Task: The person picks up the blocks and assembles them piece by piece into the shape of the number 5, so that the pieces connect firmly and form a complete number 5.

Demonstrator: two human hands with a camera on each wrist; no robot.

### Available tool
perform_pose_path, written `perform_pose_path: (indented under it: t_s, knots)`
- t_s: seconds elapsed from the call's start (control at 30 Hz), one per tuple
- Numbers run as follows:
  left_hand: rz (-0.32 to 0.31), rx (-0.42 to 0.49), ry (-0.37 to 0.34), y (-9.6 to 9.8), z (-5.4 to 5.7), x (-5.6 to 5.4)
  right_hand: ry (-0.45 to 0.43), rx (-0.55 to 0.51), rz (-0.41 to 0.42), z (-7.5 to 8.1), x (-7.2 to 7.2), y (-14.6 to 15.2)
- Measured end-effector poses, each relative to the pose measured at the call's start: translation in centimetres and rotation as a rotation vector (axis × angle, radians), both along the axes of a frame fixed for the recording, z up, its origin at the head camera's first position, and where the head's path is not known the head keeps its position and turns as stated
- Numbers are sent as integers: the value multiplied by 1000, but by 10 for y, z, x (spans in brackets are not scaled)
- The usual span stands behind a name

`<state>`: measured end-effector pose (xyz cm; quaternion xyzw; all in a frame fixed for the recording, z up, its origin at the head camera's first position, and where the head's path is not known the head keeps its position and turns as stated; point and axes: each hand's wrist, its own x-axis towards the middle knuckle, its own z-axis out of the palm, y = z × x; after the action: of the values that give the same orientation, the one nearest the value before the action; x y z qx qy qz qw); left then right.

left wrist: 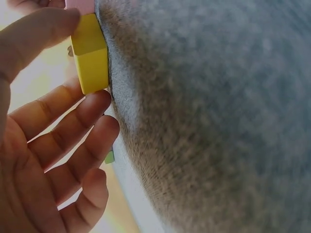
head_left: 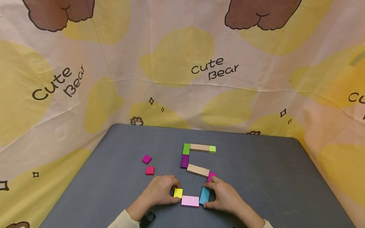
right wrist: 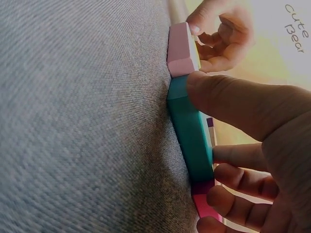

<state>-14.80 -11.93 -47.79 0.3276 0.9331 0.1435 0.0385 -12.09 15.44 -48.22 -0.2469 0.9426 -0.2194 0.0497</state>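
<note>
Blocks lie end to end on the table in the shape of a figure 5. At its lower left end my left hand (head_left: 163, 190) pinches a yellow block (head_left: 178, 193) between thumb and fingers; the left wrist view shows the thumb on one end of the yellow block (left wrist: 91, 56). A pink block (head_left: 190, 201) lies between the yellow one and a blue block (head_left: 204, 195). My right hand (head_left: 225, 195) holds the blue block lengthwise, thumb at the near end and forefinger at the far end. Just beyond it sits a magenta block (head_left: 211, 176), partly hidden by the fingers.
Wooden blocks (head_left: 198, 170), a purple block (head_left: 184, 161) and green blocks (head_left: 186, 148) form the upper part of the shape. Two loose blocks, magenta (head_left: 146, 159) and red (head_left: 150, 170), lie to the left. A printed cloth (head_left: 176, 63) hangs behind the grey table (head_left: 271, 177).
</note>
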Motion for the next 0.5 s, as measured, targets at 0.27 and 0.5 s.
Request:
perform_pose_path:
  t_s: [0.27,0.5]
  knots:
    - [55,48,47,-12,7,-2,-7,-2,-4,-2,0,1]
    - [160,75,35,-31,15,-7,-40,-16,-9,-4,0,2]
